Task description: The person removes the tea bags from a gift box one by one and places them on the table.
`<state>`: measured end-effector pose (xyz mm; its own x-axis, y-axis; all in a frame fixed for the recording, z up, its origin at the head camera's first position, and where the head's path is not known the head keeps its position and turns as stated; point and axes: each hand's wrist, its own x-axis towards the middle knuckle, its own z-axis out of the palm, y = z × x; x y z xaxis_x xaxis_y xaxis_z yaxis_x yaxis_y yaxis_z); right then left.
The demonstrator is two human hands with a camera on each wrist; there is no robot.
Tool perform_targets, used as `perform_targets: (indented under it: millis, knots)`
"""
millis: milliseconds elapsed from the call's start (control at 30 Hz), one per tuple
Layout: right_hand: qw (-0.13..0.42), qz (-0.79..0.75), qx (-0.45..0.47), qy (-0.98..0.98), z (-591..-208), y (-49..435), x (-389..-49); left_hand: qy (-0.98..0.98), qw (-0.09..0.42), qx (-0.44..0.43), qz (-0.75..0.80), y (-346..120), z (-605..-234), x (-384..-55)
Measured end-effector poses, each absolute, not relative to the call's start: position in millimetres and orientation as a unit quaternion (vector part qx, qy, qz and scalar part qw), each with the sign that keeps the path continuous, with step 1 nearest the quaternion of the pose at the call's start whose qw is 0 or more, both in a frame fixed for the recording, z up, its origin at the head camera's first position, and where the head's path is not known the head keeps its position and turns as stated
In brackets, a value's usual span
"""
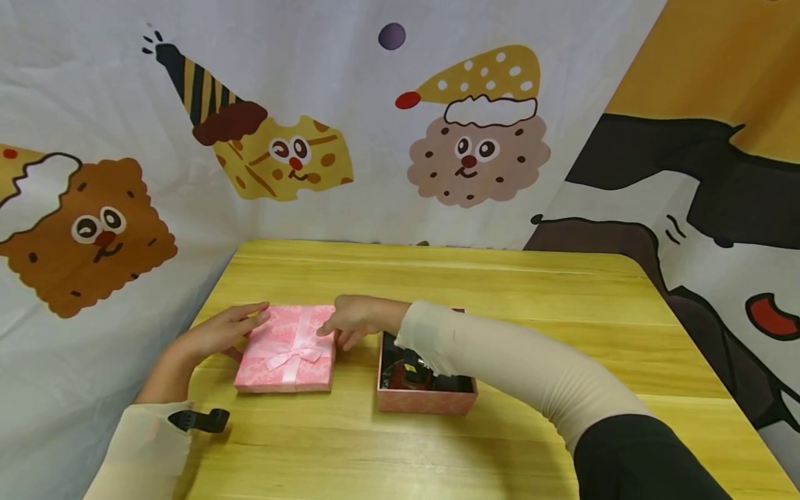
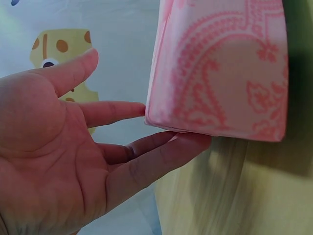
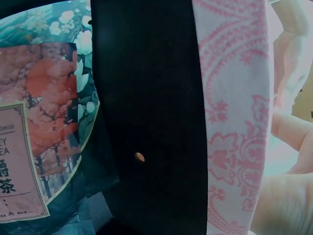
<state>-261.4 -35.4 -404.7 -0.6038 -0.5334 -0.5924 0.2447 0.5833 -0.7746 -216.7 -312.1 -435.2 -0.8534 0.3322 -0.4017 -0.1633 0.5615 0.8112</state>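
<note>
A pink patterned gift box lid (image 1: 284,378), tied with a ribbon bow (image 1: 292,356), is on the left of the wooden table. At its left edge is my left hand (image 1: 220,332), its long fingers (image 2: 159,166) nearly straight and touching the lid's corner. My right hand (image 1: 362,318) reaches across to the lid's right edge and holds it, with bent fingers overlapping the top. Under the right forearm stands the open pink box (image 1: 427,401), black inside. A printed tea pouch (image 3: 46,112) lies in it, beside a small brown oval spot (image 3: 140,157) on the black lining.
The wooden table (image 1: 350,444) spreads around the lid and box. A cartoon-printed cloth (image 1: 350,229) hangs behind the table's back edge and at its left. A black strap (image 1: 200,420) sticks out from the left sleeve. The right sleeve (image 1: 519,347) hides part of the box.
</note>
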Motion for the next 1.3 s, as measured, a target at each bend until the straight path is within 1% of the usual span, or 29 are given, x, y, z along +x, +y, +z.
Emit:
perform_targets:
  millis: [333,633,1033,1300]
  knots:
    - [0.453,-0.443,-0.091,0.768,-405.4,-33.5,-259.9,0.847,0.271,0.042,0.455,-308.4,-435.9,-215.3]
    - [0.467,-0.433,-0.104,0.764,-406.9,-31.3,-260.2,0.847,0.287,0.043,0.445,-306.5,-438.1,-214.6]
    - [0.467,-0.432,-0.1,0.765,-408.0,-33.9,-258.8,0.847,0.289,0.048,0.443,-306.4,-440.4,-214.6]
    - [0.475,-0.427,-0.118,0.76,-409.1,-32.4,-259.0,0.845,0.291,0.044,0.447,-306.3,-441.4,-213.7]
